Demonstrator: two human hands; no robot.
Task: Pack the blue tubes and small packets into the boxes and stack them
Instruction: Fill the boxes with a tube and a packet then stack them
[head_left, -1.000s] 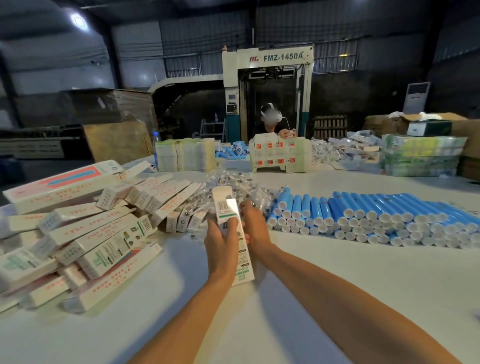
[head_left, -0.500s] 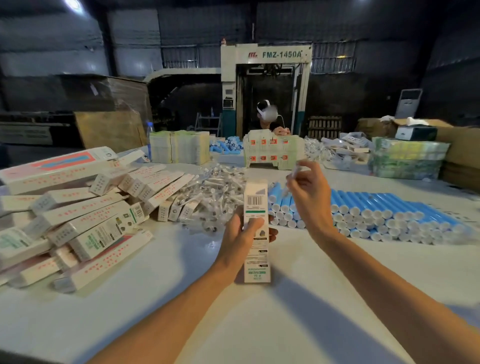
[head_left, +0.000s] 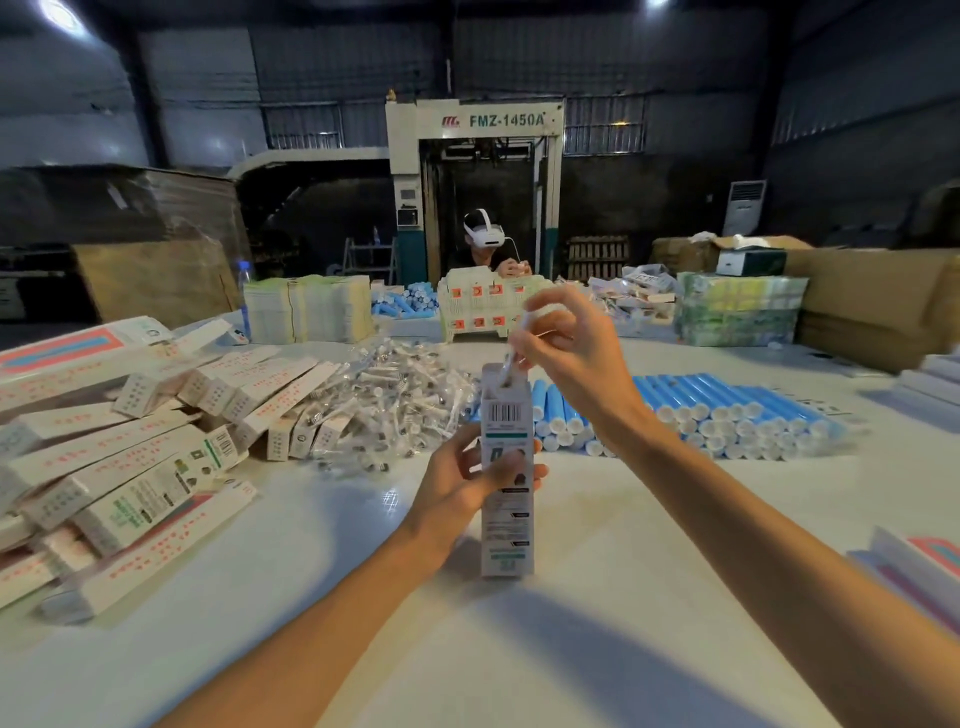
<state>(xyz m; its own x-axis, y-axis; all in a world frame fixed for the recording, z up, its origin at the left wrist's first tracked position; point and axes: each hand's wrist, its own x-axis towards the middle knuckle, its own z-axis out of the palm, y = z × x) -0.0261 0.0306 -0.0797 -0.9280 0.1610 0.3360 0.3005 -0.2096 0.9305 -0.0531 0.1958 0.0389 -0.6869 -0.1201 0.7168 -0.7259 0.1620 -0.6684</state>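
A tall white cardboard box with a barcode (head_left: 506, 535) was held upright on the white desk (head_left: 519, 649) by the left hand (head_left: 457, 488), whose fingers (head_left: 517, 466) were curled round its middle. A small clear plastic packet (head_left: 511, 358) was pinched in the bent fingers of the right hand (head_left: 566, 353), its lower end dipped into the box's open top. A row of blue tubes with white caps (head_left: 727, 410) lay just right of the box. A heap of clear packets (head_left: 395, 405) was seen behind it to the left, and white boxes (head_left: 130, 447) were piled at the far left.
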